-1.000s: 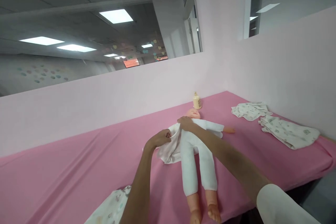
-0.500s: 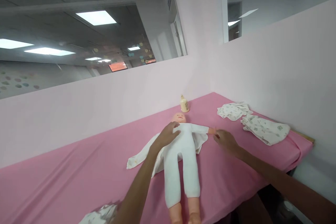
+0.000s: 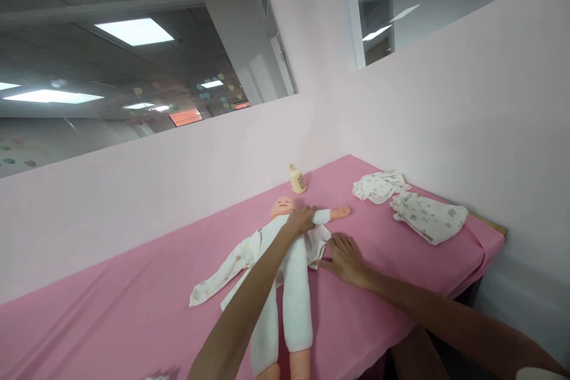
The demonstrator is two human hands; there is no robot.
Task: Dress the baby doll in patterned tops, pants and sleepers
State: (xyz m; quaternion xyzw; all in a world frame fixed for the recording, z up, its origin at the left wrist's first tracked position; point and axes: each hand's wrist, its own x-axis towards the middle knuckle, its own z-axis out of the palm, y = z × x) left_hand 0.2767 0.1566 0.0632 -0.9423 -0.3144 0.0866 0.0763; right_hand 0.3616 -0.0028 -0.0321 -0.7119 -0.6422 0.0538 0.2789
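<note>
A baby doll (image 3: pixel 296 309) in a white bodysuit lies face up on the pink-covered table (image 3: pixel 133 303). Beneath its upper body is a spread-out white patterned baby shirt (image 3: pixel 240 264), one sleeve stretching to the left. My left hand (image 3: pixel 300 221) is over the doll's shoulder, with its fingers curled around the upper arm; the fingers' undersides are hidden. The doll's forearm (image 3: pixel 341 212) sticks out to the right past it. At the shirt's right edge is my right hand (image 3: pixel 347 258), thumb and fingers apart, fingertips touching or close to the cloth.
A cream pump bottle (image 3: pixel 298 180) stands behind the doll's head by the wall. Folded patterned baby clothes (image 3: pixel 430 217) lie at the table's right side. White cloth (image 3: pixel 158 377) shows at the bottom edge. Pale walls with windows border the table.
My right hand has let go of the doll's hand and moved down-left to the shirt's edge. My left hand has slid from the chest to the doll's shoulder. The view has shifted right.
</note>
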